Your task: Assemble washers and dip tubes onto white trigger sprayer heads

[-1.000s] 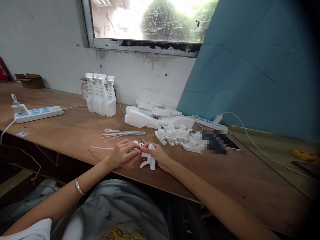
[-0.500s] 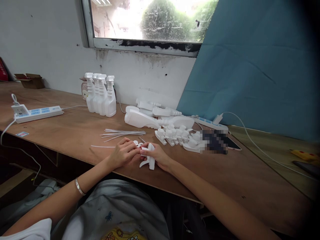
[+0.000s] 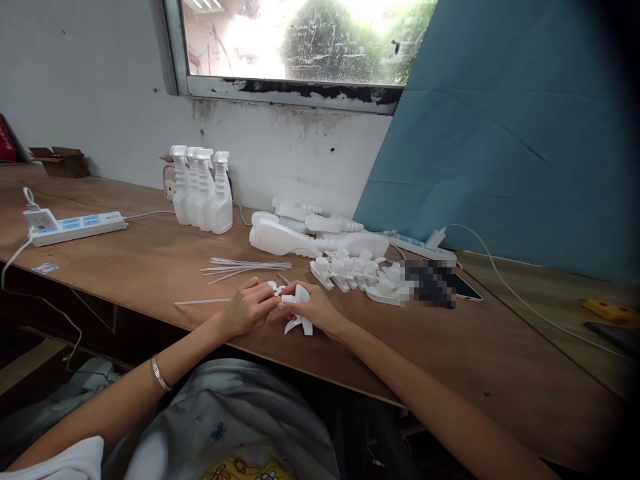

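Observation:
My right hand (image 3: 320, 309) is closed around a white trigger spray head (image 3: 303, 293), whose trigger points down toward the table edge. Against it, my left hand (image 3: 249, 308) pinches a thin white plastic tube (image 3: 200, 303). Most of the tube sticks out leftward, and its other end is hidden by my fingers at the sprayer. Small white round parts (image 3: 273, 285) lie just beyond my fingertips, partly covered. More thin tubes (image 3: 240, 266) rest in a loose bundle behind my left hand. Several other spray heads (image 3: 345, 270) sit to the right.
White spray bottles (image 3: 220, 200) with heads stand at the back left. Headless bottles (image 3: 280, 238) lie by the wall. Power strips (image 3: 80, 228) are on both sides, and a phone (image 3: 470, 288) is at right. A cardboard box (image 3: 63, 163) stands far left.
The tube has shifted slightly left and down, with more of it showing. The spray head has turned a little in my right hand, its lower end swinging right.

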Demonstrator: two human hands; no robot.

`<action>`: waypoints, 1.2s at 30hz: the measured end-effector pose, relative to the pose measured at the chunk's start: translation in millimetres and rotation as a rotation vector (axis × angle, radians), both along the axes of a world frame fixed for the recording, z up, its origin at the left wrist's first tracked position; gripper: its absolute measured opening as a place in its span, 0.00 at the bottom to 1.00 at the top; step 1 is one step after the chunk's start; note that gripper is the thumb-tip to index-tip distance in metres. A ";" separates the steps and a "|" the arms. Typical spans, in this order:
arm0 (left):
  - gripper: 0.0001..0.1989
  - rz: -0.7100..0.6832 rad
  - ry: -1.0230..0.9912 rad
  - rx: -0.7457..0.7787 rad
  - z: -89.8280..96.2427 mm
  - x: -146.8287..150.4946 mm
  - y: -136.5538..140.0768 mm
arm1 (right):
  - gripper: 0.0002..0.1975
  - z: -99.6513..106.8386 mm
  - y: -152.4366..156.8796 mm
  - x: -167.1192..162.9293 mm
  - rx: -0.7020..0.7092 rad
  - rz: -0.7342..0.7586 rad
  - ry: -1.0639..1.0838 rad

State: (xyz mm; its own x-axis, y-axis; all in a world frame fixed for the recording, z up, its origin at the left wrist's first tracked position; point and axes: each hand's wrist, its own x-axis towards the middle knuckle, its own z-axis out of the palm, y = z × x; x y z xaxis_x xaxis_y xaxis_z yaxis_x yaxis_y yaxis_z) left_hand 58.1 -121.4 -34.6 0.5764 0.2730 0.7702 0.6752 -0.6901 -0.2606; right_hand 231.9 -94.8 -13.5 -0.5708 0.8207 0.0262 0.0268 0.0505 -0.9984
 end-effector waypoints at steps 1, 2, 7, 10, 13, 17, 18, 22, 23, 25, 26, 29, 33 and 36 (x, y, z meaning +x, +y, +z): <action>0.10 -0.009 0.006 -0.008 -0.1 -0.1 0.2 | 0.19 0.0 0.6 0.1 0.013 0.009 -0.006; 0.10 -0.018 0.012 -0.019 -0.3 -0.4 0.5 | 0.19 -0.1 1.3 0.3 0.020 0.017 -0.011; 0.10 -0.050 0.023 -0.059 -2.4 -2.4 2.2 | 0.18 -1.5 4.2 2.0 0.019 0.042 -0.024; 0.10 -0.048 0.023 -0.063 -3.5 -2.6 2.7 | 0.18 -2.0 5.8 3.7 0.028 0.075 -0.026; 0.11 -0.034 0.017 -0.056 -3.1 -2.0 2.2 | 0.18 -1.9 6.5 5.4 0.048 0.092 -0.045; 0.10 -0.045 -0.025 -0.071 -1.9 -0.7 0.8 | 0.18 -0.8 4.5 5.7 0.053 0.092 -0.028; 0.10 -0.055 -0.061 -0.089 -1.8 -0.5 0.5 | 0.17 -0.3 3.6 5.4 0.049 0.091 -0.018; 0.03 -0.075 -0.174 -0.114 -2.6 -0.6 0.2 | 0.16 1.2 1.1 3.8 0.040 0.070 0.024; 0.04 -0.065 -0.163 -0.091 -2.7 -0.7 0.3 | 0.16 1.1 1.1 3.5 0.040 0.068 0.034; 0.06 -0.038 -0.113 -0.029 -2.8 -0.9 0.5 | 0.15 0.4 1.6 2.9 0.040 0.068 0.042; 0.07 -0.023 -0.091 -0.002 -2.7 -0.8 0.5 | 0.15 -0.2 2.0 2.6 0.041 0.064 0.042; 0.08 -0.007 -0.052 0.052 -2.5 0.0 0.6 | 0.15 -2.2 2.2 1.2 0.041 0.042 0.038; 0.11 -0.044 -0.032 0.084 -2.4 -4.2 3.0 | 0.14 -1.8 1.3 2.3 0.053 0.033 0.012; 0.13 -0.038 -0.077 0.056 -2.4 -14.8 6.7 | 0.14 3.2 6.6 9.7 0.048 -0.018 -0.022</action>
